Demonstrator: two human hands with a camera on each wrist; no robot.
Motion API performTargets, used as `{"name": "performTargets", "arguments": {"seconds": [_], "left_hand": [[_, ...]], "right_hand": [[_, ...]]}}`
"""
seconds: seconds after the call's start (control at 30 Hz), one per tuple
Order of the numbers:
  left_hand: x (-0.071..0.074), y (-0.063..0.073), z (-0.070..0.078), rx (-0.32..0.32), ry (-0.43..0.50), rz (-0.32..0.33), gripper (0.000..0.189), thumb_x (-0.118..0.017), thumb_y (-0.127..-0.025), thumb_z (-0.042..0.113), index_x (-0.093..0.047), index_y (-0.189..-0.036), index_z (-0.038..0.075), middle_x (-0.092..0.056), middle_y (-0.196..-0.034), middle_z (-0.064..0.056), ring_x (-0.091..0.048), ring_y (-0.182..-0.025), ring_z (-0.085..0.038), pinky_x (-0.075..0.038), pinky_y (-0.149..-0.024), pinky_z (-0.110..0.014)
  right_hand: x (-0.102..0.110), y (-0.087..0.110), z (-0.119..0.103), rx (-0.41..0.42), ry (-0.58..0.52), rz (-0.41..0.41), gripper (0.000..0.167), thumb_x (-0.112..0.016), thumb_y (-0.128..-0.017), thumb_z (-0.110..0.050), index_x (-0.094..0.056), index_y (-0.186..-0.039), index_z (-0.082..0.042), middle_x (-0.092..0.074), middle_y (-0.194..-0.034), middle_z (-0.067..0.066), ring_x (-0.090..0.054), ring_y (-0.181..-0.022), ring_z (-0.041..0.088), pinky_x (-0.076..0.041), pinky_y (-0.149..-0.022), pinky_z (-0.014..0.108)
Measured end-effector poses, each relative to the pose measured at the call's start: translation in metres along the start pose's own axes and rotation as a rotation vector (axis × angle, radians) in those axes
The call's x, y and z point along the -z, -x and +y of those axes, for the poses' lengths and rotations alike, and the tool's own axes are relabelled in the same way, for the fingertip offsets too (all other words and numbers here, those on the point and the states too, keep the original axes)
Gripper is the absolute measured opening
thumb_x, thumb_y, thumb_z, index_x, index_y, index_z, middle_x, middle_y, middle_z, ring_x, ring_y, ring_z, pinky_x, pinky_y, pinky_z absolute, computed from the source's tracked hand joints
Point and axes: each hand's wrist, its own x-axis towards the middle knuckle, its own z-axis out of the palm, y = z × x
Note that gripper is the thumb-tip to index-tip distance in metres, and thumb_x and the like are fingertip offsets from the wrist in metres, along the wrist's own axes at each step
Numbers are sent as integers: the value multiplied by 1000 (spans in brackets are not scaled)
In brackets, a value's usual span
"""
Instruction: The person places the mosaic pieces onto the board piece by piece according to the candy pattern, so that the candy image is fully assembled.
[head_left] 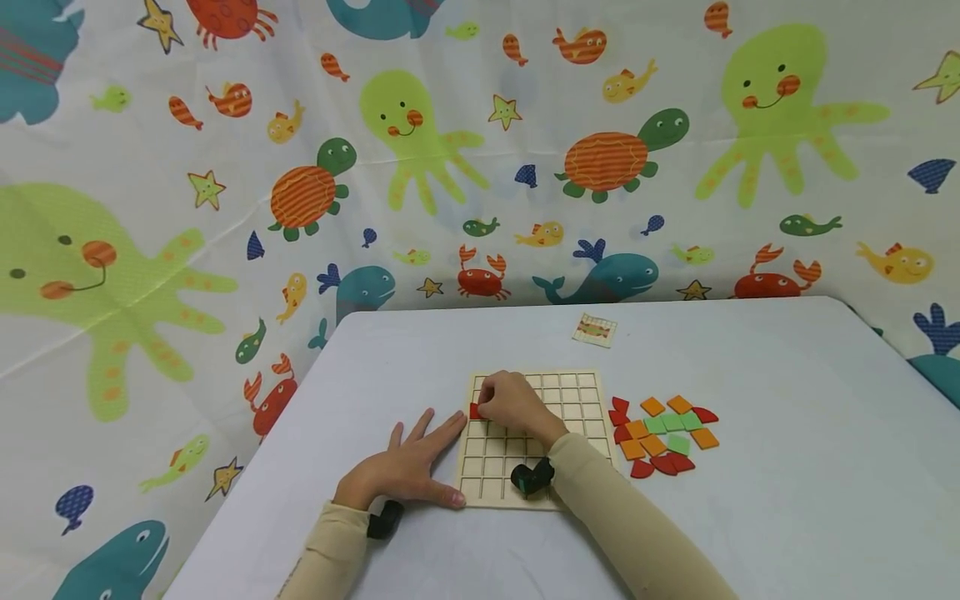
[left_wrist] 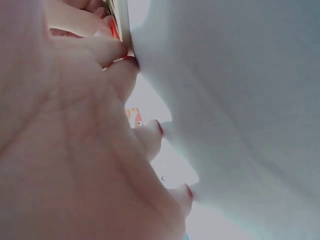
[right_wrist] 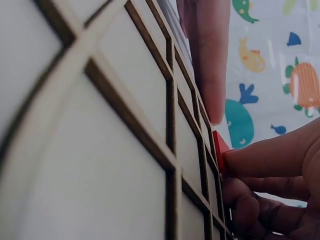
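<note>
A wooden grid board (head_left: 495,467) lies on the table. My right hand (head_left: 516,404) reaches over its upper left part and pinches a small red piece (head_left: 475,412) at the left column. In the right wrist view the thumb and fingertips meet that red piece (right_wrist: 220,150) low against the grid. My left hand (head_left: 405,467) lies with spread fingers on the table at the board's left side, index fingertip and thumb right at its edge. The left wrist view shows mostly the palm (left_wrist: 85,130) and several fingertips on the white surface.
Right of the board lie loose flat pieces: orange squares (head_left: 652,407), green squares (head_left: 678,444) and red rounded wedges (head_left: 705,415). A small card (head_left: 595,330) with a fish picture on a grid lies beyond the board. Behind the white table (head_left: 787,467) hangs a sea-animal curtain (head_left: 525,225).
</note>
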Motion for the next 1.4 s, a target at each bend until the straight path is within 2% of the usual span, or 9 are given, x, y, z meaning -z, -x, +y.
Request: {"name": "performTargets", "arguments": {"seconds": [0.33, 0.5, 0.7, 0.83, 0.97, 1.07, 1.2, 1.3, 1.4], "left_hand": [[1, 2, 5, 7, -7, 7, 119, -92, -79, 56, -28, -172, 18, -25, -177, -1, -1, -164, -41, 4, -122, -75], [-1, 3, 6, 19, 10, 6, 119, -91, -79, 57, -27, -172, 20, -25, -177, -2, 0, -164, -41, 6, -122, -75], [-2, 6, 10, 25, 40, 12, 120, -92, -78, 57, -27, -172, 19, -26, -176, -5, -1, -163, -42, 6, -121, -75], [0, 8, 13, 29, 49, 23, 120, -93, -78, 56, -28, -172, 20, -26, -176, -7, -2, -163, -43, 5, -122, -75], [-2, 7, 12, 28, 48, 27, 119, -93, -78, 56, -28, -172, 20, -26, -176, -6, -1, -163, -43, 5, -121, -75], [-3, 7, 9, 29, 39, 18, 119, -92, -78, 57, -28, -172, 20, -25, -177, -5, 0, -163, -42, 7, -121, -75], [-3, 5, 7, 32, 22, 16, 118, -91, -79, 59, -28, -172, 21, -22, -178, -1, 2, -163, -42, 8, -121, -75], [-3, 4, 7, 29, 19, 16, 118, -90, -79, 59, -28, -172, 21, -21, -178, 0, 3, -163, -41, 9, -121, -75], [-3, 3, 8, 26, 21, 10, 118, -89, -80, 60, -27, -172, 21, -20, -178, -1, 3, -163, -42, 9, -121, -74]], "right_hand": [[-2, 1, -4, 22, 46, 44, 18, -69, -89, 1, -68, -75, -10, -61, -70, -2, -51, -62, 13, -42, -59, 28], [8, 7, -3, 23, -11, 8, 11, -70, -96, -5, -74, -86, -8, -67, -80, -2, -57, -71, 13, -50, -67, 30], [47, 22, 8, 75, -62, -28, 12, -69, -103, -14, -78, -103, -6, -72, -93, -1, -63, -83, 13, -56, -78, 35], [81, 36, 18, 69, -26, 16, 16, -68, -105, -16, -78, -109, -4, -73, -97, 0, -66, -86, 15, -58, -79, 38], [113, 53, 30, 44, 12, 35, 23, -67, -106, -18, -76, -118, -1, -75, -105, 7, -69, -94, 23, -60, -85, 45], [132, 66, 42, 13, 44, 21, 31, -67, -106, -19, -72, -131, 0, -74, -121, 16, -69, -108, 32, -59, -95, 51], [154, 79, 57, -36, 79, -27, 47, -69, -106, -20, -61, -148, 0, -64, -144, 25, -62, -127, 43, -53, -105, 59], [168, 85, 63, -83, 102, -80, 54, -71, -105, -22, -56, -152, 0, -58, -149, 28, -58, -131, 48, -52, -105, 63], [179, 89, 71, -172, 125, -139, 54, -73, -102, -21, -57, -150, 0, -59, -145, 29, -58, -129, 49, -55, -100, 62]]}}
